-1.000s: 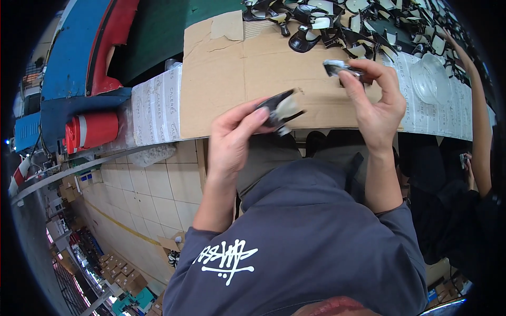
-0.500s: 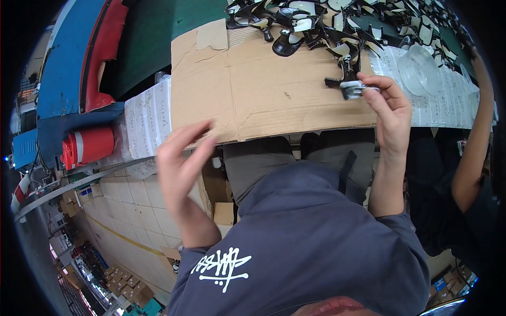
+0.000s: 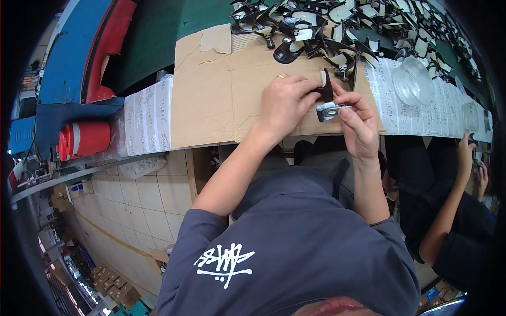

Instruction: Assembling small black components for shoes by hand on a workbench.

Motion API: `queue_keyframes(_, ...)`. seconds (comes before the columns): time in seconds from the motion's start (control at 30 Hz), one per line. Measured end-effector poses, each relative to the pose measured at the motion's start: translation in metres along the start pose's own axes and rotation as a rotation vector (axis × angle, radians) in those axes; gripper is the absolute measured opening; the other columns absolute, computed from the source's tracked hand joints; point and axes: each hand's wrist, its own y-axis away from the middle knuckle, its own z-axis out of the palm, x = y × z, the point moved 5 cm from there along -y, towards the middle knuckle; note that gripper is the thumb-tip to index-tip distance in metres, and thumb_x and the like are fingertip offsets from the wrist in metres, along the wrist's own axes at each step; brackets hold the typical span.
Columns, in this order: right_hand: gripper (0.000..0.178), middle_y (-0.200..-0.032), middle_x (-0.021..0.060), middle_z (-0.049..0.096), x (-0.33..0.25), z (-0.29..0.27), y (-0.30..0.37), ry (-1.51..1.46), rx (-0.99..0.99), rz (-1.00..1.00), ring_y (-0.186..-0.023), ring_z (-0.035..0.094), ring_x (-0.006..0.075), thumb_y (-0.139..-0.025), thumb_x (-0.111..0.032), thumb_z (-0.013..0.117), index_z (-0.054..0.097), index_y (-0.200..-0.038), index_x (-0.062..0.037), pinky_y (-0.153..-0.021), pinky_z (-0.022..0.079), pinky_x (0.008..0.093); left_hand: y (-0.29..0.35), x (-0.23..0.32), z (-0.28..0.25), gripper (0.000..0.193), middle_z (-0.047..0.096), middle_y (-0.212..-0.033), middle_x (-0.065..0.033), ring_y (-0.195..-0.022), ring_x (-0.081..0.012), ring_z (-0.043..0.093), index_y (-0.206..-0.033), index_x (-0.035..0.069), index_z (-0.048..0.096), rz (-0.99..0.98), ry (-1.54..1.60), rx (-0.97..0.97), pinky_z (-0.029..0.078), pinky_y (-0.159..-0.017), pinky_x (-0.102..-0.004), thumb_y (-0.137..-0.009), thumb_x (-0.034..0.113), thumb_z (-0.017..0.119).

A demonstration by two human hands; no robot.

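Observation:
My left hand (image 3: pixel 284 102) reaches in over the cardboard and is closed on a black shoe heel (image 3: pixel 327 89) with a pale inner face. Close by, to its right, my right hand (image 3: pixel 360 118) pinches a small shiny silver piece with a dark part (image 3: pixel 328 109); its exact kind is hard to make out. The two held things are near each other, above the front of the cardboard sheet (image 3: pixel 211 105). Just beyond my fingers lies a heap of glossy black shoe heels (image 3: pixel 287 51) with cream faces.
Clear round plastic bowls (image 3: pixel 414 81) stand right on a white-wrapped strip. Another person's arm (image 3: pixel 448 210) is at the far right. A blue and red machine (image 3: pixel 74 58) and a red roll with a grey band (image 3: pixel 84 140) are at left. More heels cover the green surface.
My left hand has swung from the left to the middle and now holds a black heel. My right hand has come left and down, still with the silver piece. The other person's arm has lowered.

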Motion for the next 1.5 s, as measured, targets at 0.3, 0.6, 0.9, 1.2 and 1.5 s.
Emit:
queue_keyframes(0.3,0.021,-0.117,0.0150,0.059,0.027,0.033,-0.013,-0.521,-0.157,0.189,-0.111,0.053,0.0208,-0.089,-0.011,0.062,0.059,-0.107,0.0000,-0.103,0.035,0.0367,0.031,-0.021,-0.030,0.028,0.065,-0.091,-0.0020,-0.079,-0.0089,0.061,-0.107,-0.001,0.069,-0.601,0.821,0.182,0.050,-0.070,-0.0221,-0.081,0.006,0.075)
queue_keyframes(0.6,0.023,-0.121,0.0176,0.057,0.020,0.055,-0.018,-0.626,-0.221,0.155,-0.114,0.052,0.0220,-0.089,-0.012,0.062,0.059,-0.109,-0.0012,-0.104,0.034,0.0384,0.044,-0.018,-0.026,0.039,0.062,-0.109,-0.0071,-0.099,-0.0099,0.059,-0.120,-0.003,0.061,-0.714,1.062,0.281,0.049,-0.085,-0.0227,-0.082,-0.004,0.071)
queue_keyframes(0.9,0.026,-0.099,0.0052,0.067,-0.035,0.070,-0.012,0.824,-0.030,-0.551,-0.093,0.056,0.0213,-0.073,-0.001,0.076,0.068,-0.097,-0.0043,-0.085,0.045,0.0302,0.046,-0.006,-0.057,0.057,0.059,-0.108,-0.0067,-0.092,-0.0117,0.062,-0.129,-0.001,0.055,-0.417,0.744,0.379,0.054,-0.081,-0.0265,-0.075,-0.008,0.070)
queue_keyframes(1.2,0.026,-0.089,0.0018,0.070,-0.039,0.088,-0.006,1.019,-0.107,-0.650,-0.082,0.052,0.0222,-0.067,-0.004,0.078,0.070,-0.092,-0.0071,-0.075,0.044,0.0311,0.046,0.004,-0.073,0.057,0.063,-0.111,-0.0077,-0.098,-0.0137,0.062,-0.126,0.001,0.059,-0.229,0.372,0.199,0.053,-0.085,-0.0280,-0.072,-0.007,0.072)
queue_keyframes(1.5,0.026,-0.088,0.0015,0.069,-0.041,0.081,0.001,0.893,-0.160,-0.482,-0.083,0.051,0.0207,-0.067,-0.003,0.078,0.071,-0.092,-0.0050,-0.075,0.043,0.0300,0.044,0.005,-0.080,0.054,0.067,-0.100,-0.0102,-0.086,-0.0144,0.065,-0.121,0.002,0.063,-0.184,0.358,0.251,0.053,-0.076,-0.0269,-0.068,-0.008,0.069)
